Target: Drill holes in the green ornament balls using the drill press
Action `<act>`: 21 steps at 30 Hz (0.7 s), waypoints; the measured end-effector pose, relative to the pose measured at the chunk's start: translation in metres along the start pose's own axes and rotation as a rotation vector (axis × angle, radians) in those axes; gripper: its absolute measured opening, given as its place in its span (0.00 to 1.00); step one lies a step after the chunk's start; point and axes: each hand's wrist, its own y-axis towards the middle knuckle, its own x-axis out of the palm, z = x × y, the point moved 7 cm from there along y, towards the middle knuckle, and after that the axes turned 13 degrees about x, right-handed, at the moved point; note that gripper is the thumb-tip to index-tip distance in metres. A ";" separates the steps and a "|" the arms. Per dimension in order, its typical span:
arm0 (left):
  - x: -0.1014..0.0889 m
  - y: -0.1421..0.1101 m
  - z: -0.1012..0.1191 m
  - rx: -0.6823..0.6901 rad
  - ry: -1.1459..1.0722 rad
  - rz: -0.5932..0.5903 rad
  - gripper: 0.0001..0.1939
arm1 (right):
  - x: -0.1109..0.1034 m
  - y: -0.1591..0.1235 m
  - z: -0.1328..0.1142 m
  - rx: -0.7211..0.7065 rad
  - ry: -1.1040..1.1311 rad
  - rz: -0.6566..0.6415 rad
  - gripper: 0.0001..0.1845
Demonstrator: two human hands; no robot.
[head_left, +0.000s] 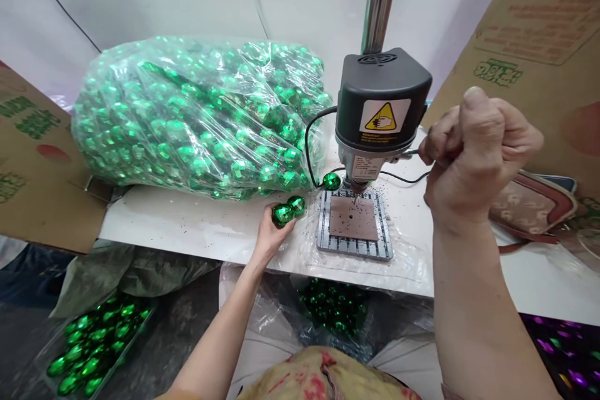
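Note:
My left hand (268, 239) is closed around shiny green faceted balls (283, 214), two of which show, just left of the drill press base (328, 245). Raised at the right, my right hand (480, 156) is a fist wrapped round the feed handle (411, 152) of the small bench drill press (382, 81); the fingers hide the handle's end. Below the drill bit (357, 199), with a gap between them, lies a brown plate (352, 228) with a small dark hole. One more green ball (331, 181) rests behind the base by the cord.
A big see-through bag (201, 119) of green balls fills the table's back left. Cardboard boxes (40, 162) flank both sides. A patterned pouch (532, 206) lies at right. Below the table edge are a tub of green balls (98, 344) and another pile (332, 306). Dark shavings dot the table.

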 end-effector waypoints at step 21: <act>0.043 0.002 0.025 -0.291 -0.886 0.108 0.39 | -0.002 0.003 0.005 0.024 0.044 -0.028 0.25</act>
